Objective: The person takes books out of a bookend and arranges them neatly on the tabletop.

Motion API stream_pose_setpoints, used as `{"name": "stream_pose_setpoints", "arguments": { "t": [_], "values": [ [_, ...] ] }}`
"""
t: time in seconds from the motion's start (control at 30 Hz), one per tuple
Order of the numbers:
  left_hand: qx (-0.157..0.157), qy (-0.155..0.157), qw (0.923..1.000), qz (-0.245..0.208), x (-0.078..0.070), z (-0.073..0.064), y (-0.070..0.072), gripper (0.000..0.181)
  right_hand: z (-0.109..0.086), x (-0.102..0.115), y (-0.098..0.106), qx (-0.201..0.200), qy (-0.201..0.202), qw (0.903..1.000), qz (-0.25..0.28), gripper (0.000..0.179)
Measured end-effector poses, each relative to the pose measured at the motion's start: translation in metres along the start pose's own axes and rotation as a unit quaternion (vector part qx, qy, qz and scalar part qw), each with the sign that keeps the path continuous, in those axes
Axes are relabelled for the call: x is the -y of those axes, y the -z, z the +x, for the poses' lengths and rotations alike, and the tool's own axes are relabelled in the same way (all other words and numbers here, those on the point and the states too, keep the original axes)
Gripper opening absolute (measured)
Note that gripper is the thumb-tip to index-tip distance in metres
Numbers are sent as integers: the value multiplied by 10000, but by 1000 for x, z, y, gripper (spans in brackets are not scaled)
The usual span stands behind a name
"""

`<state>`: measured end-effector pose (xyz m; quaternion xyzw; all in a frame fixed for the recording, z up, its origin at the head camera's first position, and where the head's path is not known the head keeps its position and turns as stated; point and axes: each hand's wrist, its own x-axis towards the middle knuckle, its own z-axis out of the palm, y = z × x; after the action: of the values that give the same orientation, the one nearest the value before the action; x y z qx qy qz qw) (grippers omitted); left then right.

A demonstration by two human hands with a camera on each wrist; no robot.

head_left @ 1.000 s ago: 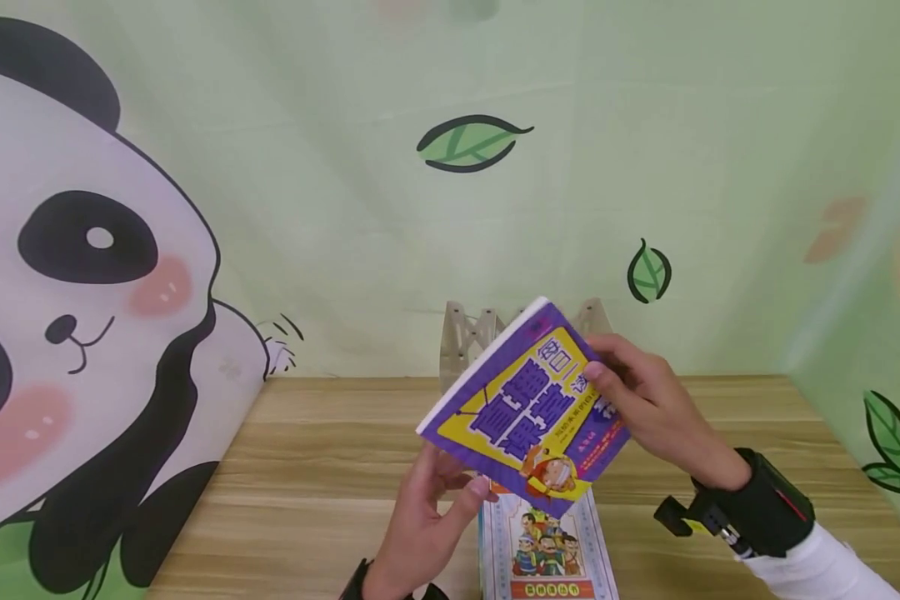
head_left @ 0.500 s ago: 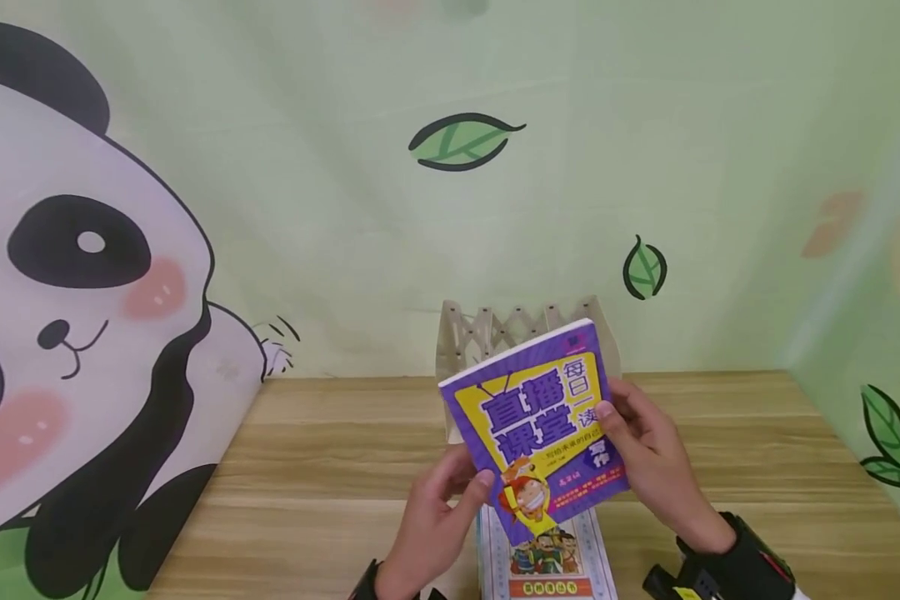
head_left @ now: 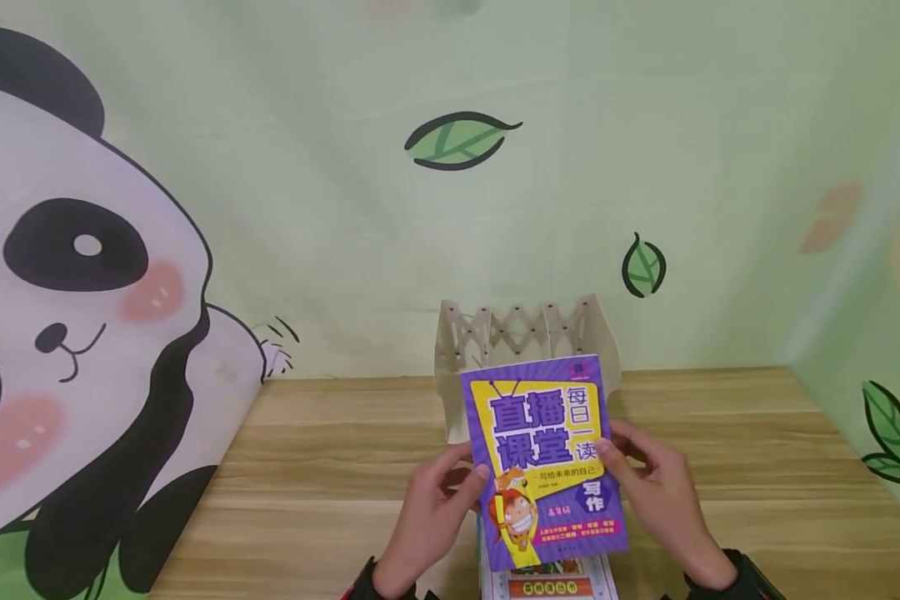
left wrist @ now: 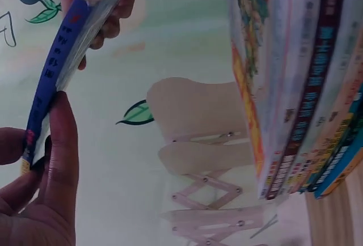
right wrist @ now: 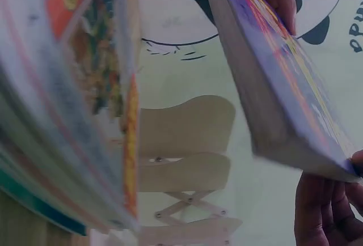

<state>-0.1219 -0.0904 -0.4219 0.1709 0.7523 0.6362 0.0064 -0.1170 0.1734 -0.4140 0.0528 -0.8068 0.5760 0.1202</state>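
A purple and yellow paperback book [head_left: 546, 454], front cover toward me, is held above a stack of books [head_left: 551, 588]. My left hand [head_left: 431, 515] pinches its left edge, thumb on the cover and fingers behind. On the opposite edge, my right hand [head_left: 663, 500] grips it the same way. The left wrist view shows the blue-purple spine [left wrist: 52, 76] between left thumb and fingers. In the right wrist view the book's page edges [right wrist: 241, 70] face the camera. Most of the stack's top cover is hidden behind the held book in the head view.
Behind the book stands a beige expandable book rack [head_left: 521, 325] with criss-cross bars, on the wooden table [head_left: 330, 467]. Several books [left wrist: 306, 98] make up the stack in the left wrist view. A green backdrop with a panda [head_left: 82, 250] rises behind the table.
The book has turned from a slant to nearly upright and come lower, toward me. Both hands have kept hold, the right moving down with it. More of the rack shows.
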Motion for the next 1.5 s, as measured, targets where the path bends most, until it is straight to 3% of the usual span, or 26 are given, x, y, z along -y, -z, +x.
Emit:
{"name": "stream_pose_setpoints", "arguments": {
  "t": [0.2,0.53,0.9,1.17,1.5],
  "values": [
    [101,599,9981,63,14,2,-1,33,-7,-21,-5,86,-383,9992,-121,40],
    [414,1052,9919,577,33,5,0,52,-14,-44,-12,359,-671,9967,-273,49],
    [580,933,9875,1131,40,7,-1,53,-11,-49,-11,806,-1022,9891,-695,52],
    [774,1003,9720,1978,40,6,1,53,-12,-55,-12,1157,-689,9812,-1383,54],
    [1054,1050,9605,2354,42,7,4,53,-12,-55,-8,1262,-367,9690,-2092,46]
  ]
}}
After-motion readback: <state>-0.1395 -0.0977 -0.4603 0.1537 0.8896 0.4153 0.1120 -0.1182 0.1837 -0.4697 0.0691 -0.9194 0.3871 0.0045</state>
